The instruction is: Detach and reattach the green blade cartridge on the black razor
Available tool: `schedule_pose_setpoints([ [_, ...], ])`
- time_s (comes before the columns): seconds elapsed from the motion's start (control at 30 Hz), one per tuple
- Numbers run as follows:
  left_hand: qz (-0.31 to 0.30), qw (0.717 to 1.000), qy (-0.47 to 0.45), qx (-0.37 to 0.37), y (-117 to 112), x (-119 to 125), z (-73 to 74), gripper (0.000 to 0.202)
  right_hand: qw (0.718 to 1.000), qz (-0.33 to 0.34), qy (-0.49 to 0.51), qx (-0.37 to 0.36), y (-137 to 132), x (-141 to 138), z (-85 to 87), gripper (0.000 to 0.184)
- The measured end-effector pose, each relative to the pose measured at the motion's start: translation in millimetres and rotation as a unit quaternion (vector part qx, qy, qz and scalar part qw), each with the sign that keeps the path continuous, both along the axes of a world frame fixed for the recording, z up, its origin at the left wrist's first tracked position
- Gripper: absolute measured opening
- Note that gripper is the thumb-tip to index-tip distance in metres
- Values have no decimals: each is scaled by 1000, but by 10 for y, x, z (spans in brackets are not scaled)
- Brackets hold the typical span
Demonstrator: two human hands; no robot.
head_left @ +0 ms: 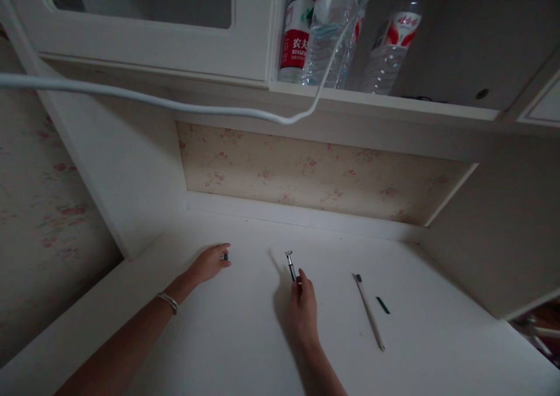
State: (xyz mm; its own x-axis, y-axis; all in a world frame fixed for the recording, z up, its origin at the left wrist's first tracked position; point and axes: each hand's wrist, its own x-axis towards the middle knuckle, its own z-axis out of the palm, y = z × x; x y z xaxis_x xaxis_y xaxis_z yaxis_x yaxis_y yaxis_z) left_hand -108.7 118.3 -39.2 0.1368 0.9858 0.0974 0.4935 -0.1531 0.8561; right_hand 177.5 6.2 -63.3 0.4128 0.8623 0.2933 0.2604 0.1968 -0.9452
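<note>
My right hand (304, 308) is closed around the dark lower handle of a razor (291, 266). Its narrow silver end points up and away from me, above the white desk. To the left, my left hand (212, 263) pinches a small dark piece (226, 257) between thumb and fingers, close to the desktop. What that piece is I cannot make out. Right of my right hand lies a toothbrush (370, 314) with a pale handle and dark bristles at the far end. Beside it rests a short dark green strip (382, 305).
The white desk (245, 337) is bounded by side panels and a papered back wall (306, 171). Overhead, a shelf holds several plastic bottles (330, 40) next to a cabinet door (153, 40). A white cable (210, 110) hangs across the upper view.
</note>
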Motion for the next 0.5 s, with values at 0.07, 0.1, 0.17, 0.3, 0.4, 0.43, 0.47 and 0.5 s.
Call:
schedule_pose_setpoints([
  [0.07,10,998,-58,-15,-73,78,39,56,998,25,64,-3,-27,-26,15,52],
  [0.1,11,996,-87,-21,-131,133,65,57,994,52,95,-11,-47,-56,28,53],
  [0.17,0,989,-146,-34,-287,276,131,54,974,121,186,-39,-101,-142,69,52],
  [0.3,-15,862,-487,-137,-669,632,254,39,897,235,367,-74,-236,-330,221,41],
  [0.4,-33,769,-614,-174,-907,861,262,33,859,292,416,-61,-334,-412,358,33],
  [0.43,-36,747,-638,-182,-966,914,248,32,847,307,429,-58,-361,-429,396,35],
  [0.47,-42,730,-655,-192,-1015,952,230,31,835,322,442,-57,-386,-442,427,38],
  [0.5,-48,717,-666,-201,-1053,975,212,31,823,335,455,-59,-406,-455,451,42],
])
